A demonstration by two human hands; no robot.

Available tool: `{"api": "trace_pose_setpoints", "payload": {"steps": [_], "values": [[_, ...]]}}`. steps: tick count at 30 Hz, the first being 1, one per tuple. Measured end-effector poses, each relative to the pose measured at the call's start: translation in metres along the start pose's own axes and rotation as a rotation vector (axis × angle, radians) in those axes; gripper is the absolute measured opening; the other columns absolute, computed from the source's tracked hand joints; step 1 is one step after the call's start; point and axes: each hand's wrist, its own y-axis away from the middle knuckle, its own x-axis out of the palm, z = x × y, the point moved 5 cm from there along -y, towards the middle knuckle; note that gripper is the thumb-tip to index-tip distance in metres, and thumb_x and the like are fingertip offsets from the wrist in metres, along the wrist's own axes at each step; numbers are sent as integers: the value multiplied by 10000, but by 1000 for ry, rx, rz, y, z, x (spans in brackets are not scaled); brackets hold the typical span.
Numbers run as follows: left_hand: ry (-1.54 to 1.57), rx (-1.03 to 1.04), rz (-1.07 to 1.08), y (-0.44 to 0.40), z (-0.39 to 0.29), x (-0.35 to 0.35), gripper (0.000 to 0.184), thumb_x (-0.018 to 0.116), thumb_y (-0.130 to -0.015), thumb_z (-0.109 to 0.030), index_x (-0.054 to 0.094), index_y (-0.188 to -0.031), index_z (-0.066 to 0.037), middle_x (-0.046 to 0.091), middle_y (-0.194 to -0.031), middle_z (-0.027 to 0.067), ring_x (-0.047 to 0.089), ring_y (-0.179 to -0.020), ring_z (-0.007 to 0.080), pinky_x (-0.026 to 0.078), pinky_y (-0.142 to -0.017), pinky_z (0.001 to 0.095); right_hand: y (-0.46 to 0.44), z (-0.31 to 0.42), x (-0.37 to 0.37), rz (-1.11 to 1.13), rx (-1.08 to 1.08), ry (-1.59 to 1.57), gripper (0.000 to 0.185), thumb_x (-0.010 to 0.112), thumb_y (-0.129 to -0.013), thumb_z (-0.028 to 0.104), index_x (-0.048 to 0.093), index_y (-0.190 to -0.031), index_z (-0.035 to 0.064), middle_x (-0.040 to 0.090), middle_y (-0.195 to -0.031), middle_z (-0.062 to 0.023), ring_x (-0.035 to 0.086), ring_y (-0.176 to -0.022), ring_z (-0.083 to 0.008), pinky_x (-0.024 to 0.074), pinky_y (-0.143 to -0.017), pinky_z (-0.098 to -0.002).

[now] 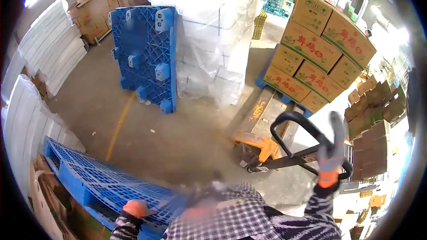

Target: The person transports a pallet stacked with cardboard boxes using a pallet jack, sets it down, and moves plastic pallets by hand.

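My left hand (139, 208), in a light glove with an orange cuff, is low in the view with its fingers closed on the upper edge of a blue plastic pallet (109, 182). That pallet leans tilted at the lower left. On the right, my right hand (331, 158), in a similar glove, is at the black loop handle of a pallet jack (302, 126). Its dark fingers look stretched upward past the handle bar, somewhat blurred. The jack's orange body (260, 144) stands on the floor, its forks reaching toward a pallet stacked with printed cardboard boxes (311, 49).
Another blue pallet (144, 58) stands on edge ahead, beside a tall stack wrapped in clear plastic (213, 40). White panels (53, 49) line the left side. Brown cartons (376, 106) are piled at the right. A yellow line (119, 129) crosses the concrete floor.
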Motion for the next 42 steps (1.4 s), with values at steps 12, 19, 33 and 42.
{"api": "trace_pose_setpoints", "payload": {"steps": [12,19,33,42], "values": [[-254,408,148,-227,18,-24,400,544,-846,-397,705,-1037,-84,685,-1046,172,646,-1017,325,512,-852,425,61,-166,-105,292,796,742,429,497,-974,295,723,-747,10,680,-707,-144,645,-667,-287,500,-674,-396],[-392,429,13,-336,77,-190,353,549,-848,-331,680,-1071,-91,686,-1014,168,656,-988,312,524,-826,415,89,-64,-53,250,1162,753,483,529,-948,403,639,-787,-40,645,-766,-214,630,-727,-318,469,-692,-414],[-387,2133,-469,-71,-132,-493,740,769,-740,-284,457,-1366,-43,528,-1341,178,496,-1245,338,384,-1055,411,145,190,346,497,1673,49,589,410,-967,543,732,-812,74,679,-640,-89,635,-508,-170,482,-471,-288],[-1513,1616,-163,-236,-37,-355,718,435,-855,-684,605,-1248,-107,579,-1281,164,521,-1204,333,409,-1015,393,313,245,529,435,1435,651,607,421,-903,622,720,-920,95,702,-886,-157,660,-900,-351,490,-821,-454]]}}
